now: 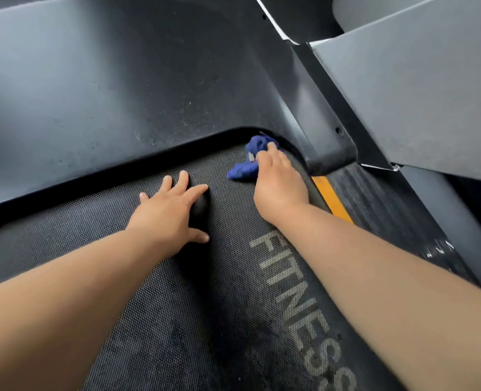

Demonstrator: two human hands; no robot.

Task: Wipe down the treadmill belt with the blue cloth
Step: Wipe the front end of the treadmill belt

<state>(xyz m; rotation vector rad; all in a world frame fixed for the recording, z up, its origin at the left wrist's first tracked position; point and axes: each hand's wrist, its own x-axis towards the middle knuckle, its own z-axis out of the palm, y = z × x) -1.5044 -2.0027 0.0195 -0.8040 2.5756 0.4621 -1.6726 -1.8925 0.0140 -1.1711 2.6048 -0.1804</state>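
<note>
We had the blue cloth (247,162) bunched up at the far right corner of the treadmill belt (160,320), just where the belt runs under the black motor cover (121,94) and beside the yellow strip (332,200); our right hand (280,189) lay over it, fingers curled onto the wad and pressing it to the belt, though the fingertips themselves were mostly hidden; our left hand (171,215) rested flat on the belt nearby, fingers spread and straight, holding nothing. We judged the wiping to be under way but far from done; only that corner was under the cloth; the near stretch around the FITNESS lettering (298,303) looked dull and smudged; the belt's left side and near end seemed left to do.
</note>
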